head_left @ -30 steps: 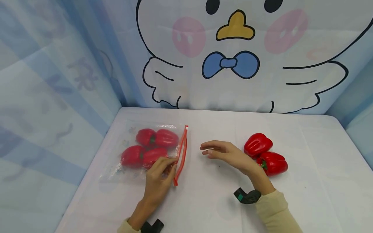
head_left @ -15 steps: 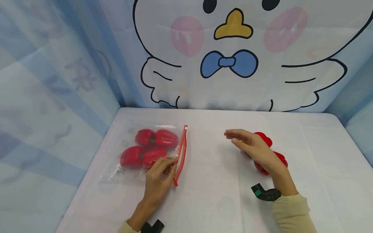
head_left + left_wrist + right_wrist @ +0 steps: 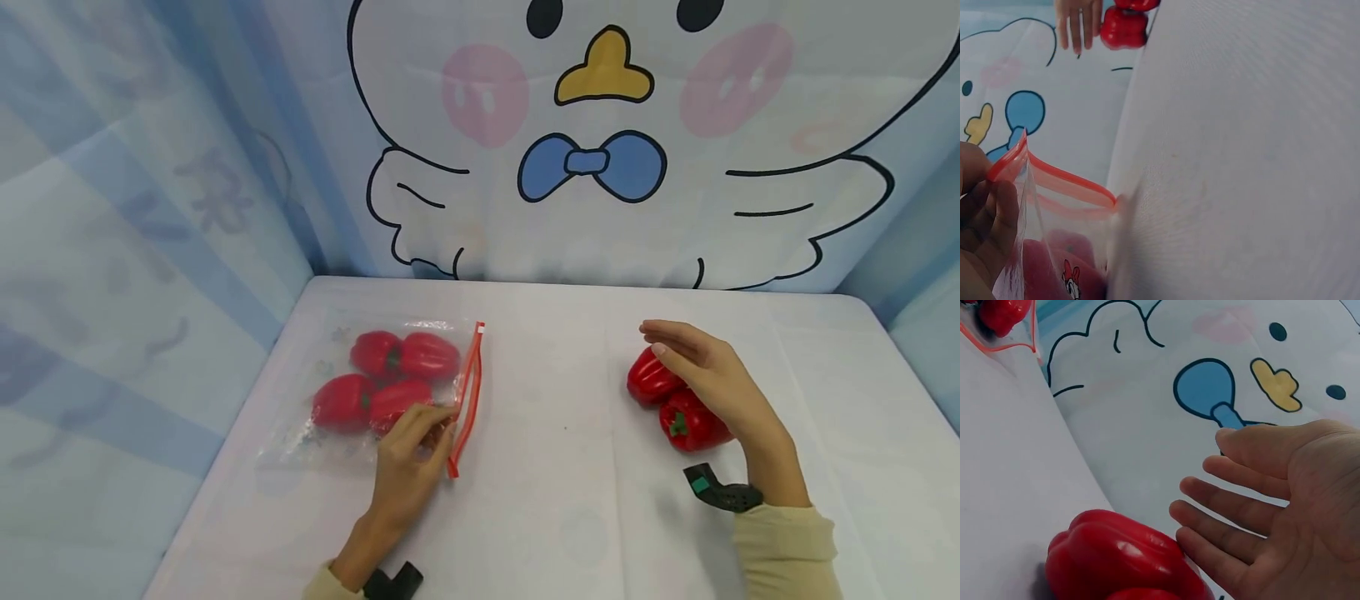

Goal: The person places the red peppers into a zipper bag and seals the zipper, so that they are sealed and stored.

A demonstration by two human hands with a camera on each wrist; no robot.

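Observation:
On the left of the table lies a clear zip bag [image 3: 300, 450] with several red bell peppers [image 3: 342, 403] inside. My left hand [image 3: 411, 458] pinches the red zip edge [image 3: 1072, 181] of the bag, whose mouth gapes in the left wrist view. At the right, two loose peppers sit side by side: the farther pepper [image 3: 651, 378] and the nearer pepper [image 3: 688, 423]. Above them my right hand [image 3: 708, 367] hovers with fingers extended and nothing in its grasp. In the right wrist view, its fingers are beside a pepper [image 3: 1122, 556]; whether they touch it, I cannot tell.
A white-covered table [image 3: 555, 500] carries everything. Behind it hangs a cartoon-printed curtain [image 3: 480, 217], and another blue-and-white curtain [image 3: 150, 292] closes off the left side. A black wrist camera [image 3: 723, 492] is strapped to the right wrist.
My right hand has moved rightward from the middle of the table to above the two loose peppers. The left hand and the bag have stayed in place.

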